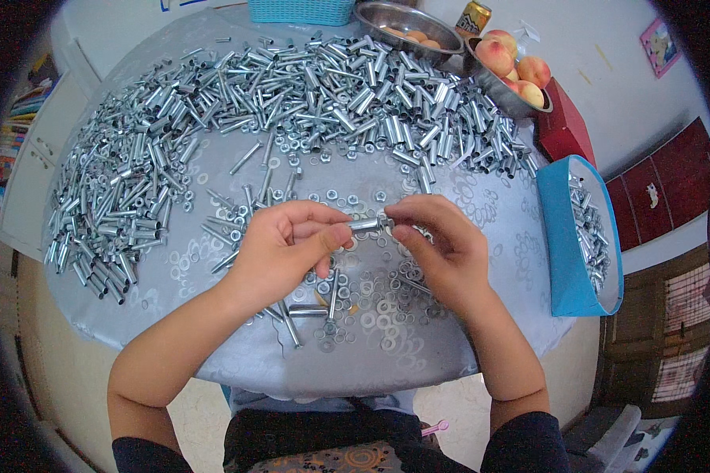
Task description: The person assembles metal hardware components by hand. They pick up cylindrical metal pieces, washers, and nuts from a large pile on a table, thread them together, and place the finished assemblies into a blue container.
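Over the near middle of the table, a shiny sleeve anchor [364, 226] lies level between my two hands. My left hand [280, 244] is closed, pinching its left end between thumb and fingers. At the other end, my right hand [448, 251] is closed with thumb and forefinger round the tip, where a nut seems to sit, partly hidden by the fingers. Beneath and around them are loose washers [388, 322], hex nuts [331, 195] and several long bolts [289, 325]. A loose metal sleeve [308, 310] rests below my left hand.
A wide heap of sleeves and bolts [292, 91] arcs across the table's far and left side. At right stands a blue fabric bin [568, 260] with finished-looking anchors. Farther back are a bowl of peaches [521, 109], a bowl of eggs [371, 27], a can [474, 17] and a turquoise basket [301, 11].
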### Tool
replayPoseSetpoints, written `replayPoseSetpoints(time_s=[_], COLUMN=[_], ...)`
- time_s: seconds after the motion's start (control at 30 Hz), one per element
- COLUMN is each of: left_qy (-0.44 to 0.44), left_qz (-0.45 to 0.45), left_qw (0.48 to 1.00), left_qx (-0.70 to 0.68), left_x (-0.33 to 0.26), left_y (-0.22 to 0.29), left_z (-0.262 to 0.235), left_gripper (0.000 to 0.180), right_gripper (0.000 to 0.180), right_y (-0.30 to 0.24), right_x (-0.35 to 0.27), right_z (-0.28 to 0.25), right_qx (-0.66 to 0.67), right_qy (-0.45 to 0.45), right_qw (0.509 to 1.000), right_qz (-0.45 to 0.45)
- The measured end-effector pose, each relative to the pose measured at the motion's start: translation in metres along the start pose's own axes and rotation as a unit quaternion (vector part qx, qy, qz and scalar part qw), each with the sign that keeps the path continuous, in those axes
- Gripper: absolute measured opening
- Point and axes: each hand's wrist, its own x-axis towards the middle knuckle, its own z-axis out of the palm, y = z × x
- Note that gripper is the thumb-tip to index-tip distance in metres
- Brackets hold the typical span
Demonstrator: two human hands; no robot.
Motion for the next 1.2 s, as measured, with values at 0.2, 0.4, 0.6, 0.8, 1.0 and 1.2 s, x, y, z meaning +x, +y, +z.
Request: replayPoseSetpoints(time_s=[0.2,0.4,0.6,0.8,1.0,1.2], left_qy=[0.008,0.025,0.014,0.009,0.007,-0.005], left_qz=[0.001,0.014,0.013,0.019,0.019,0.01], left_qw=[0.999,0.999,0.999,0.999,0.999,0.999], left_qx=[0.037,0.042,0.043,0.041,0.038,0.042], left_x=[-0.004,-0.003,-0.005,-0.005,-0.006,-0.006], left_y=[0.002,-0.001,0.002,0.0,0.002,0.004], left_z=[0.005,0.003,0.006,0.005,0.004,0.006], left_gripper=[0.018,0.015,0.016,0.016,0.017,0.016], right_gripper=[0.015,0.015,0.016,0.025,0.028,0.025], right_y=[0.003,-0.009,-0.014,-0.018,-0.016,-0.003], right_x=[-0.005,0.0,-0.001,-0.001,-0.001,-0.002], right_z=[-0.003,-0.003,-0.01,-0.01,-0.016,-0.018], right_qx=[0.032,0.008,-0.032,-0.098,-0.151,-0.161], right_qy=[-0.045,-0.012,-0.061,-0.107,-0.143,-0.133], right_qw=[0.988,0.998,0.995,0.984,0.977,0.978], right_qz=[0.144,0.063,0.071,0.105,0.045,-0.021])
